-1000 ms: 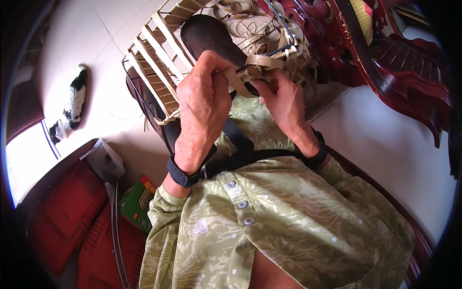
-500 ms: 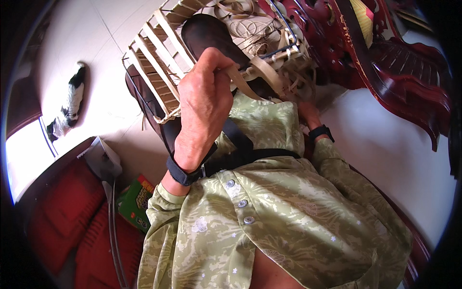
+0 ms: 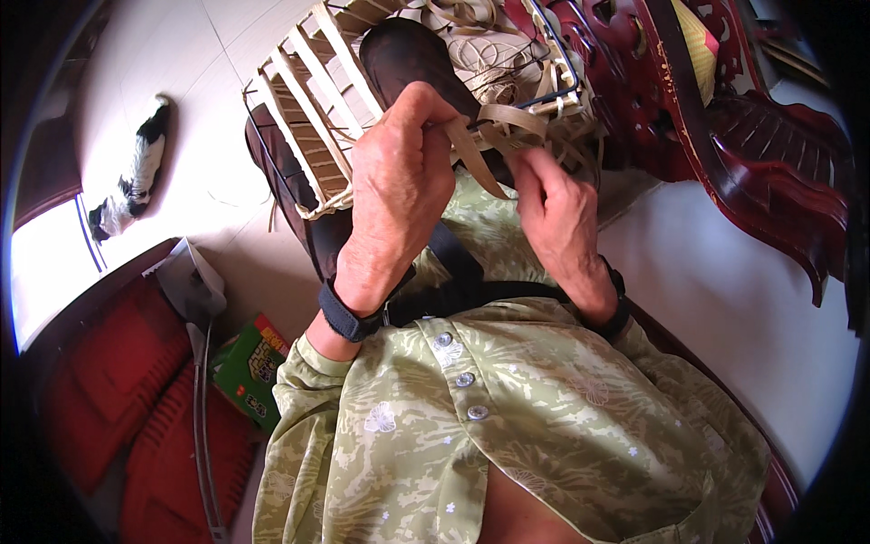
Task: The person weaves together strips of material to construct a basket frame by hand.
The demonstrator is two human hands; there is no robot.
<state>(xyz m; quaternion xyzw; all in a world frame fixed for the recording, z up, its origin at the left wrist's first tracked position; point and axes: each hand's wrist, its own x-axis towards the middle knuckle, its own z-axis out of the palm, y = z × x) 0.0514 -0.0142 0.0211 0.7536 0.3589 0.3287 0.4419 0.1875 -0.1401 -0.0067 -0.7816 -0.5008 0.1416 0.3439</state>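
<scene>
Nearest, below both hands: a pale green patterned shirt (image 3: 507,435) with a row of buttons, crossed just under the wrists by a dark strap (image 3: 471,286). Dark bands around both wrists.

Left hand (image 3: 399,199) raised above the lap, back toward the camera, fingers curled and pinched at the tips onto a flat tan weaving strip (image 3: 480,150). Right hand (image 3: 557,218) just beside it, to the right and a little lower, fingers bent, tips closed on the same strip where it doubles over. Strip stretched between the two hands, running up from the fingertips into the work beyond. Hands close together, not quite touching; only the strip between them.

Directly beyond the fingertips, touching the strip: a half-woven basket (image 3: 317,118) on a dark wire frame, tilted, propped against the knees, its pale upright slats off to the left of the left hand, its open mouth above both hands. Loose coils of tan strip (image 3: 494,68) bunched inside the frame, just past the right fingertips. Dark trouser knee (image 3: 412,54) showing through the frame above the left hand.

Left of the left wrist and lower: a green printed box (image 3: 249,367), with red cushions (image 3: 118,408) further left.

Right of the right hand and beyond: carved dark red wooden furniture (image 3: 752,172), well apart.

Farthest, far left of the left hand, on the pale tiled floor (image 3: 172,54): a black and white animal (image 3: 131,177) lying stretched out.
</scene>
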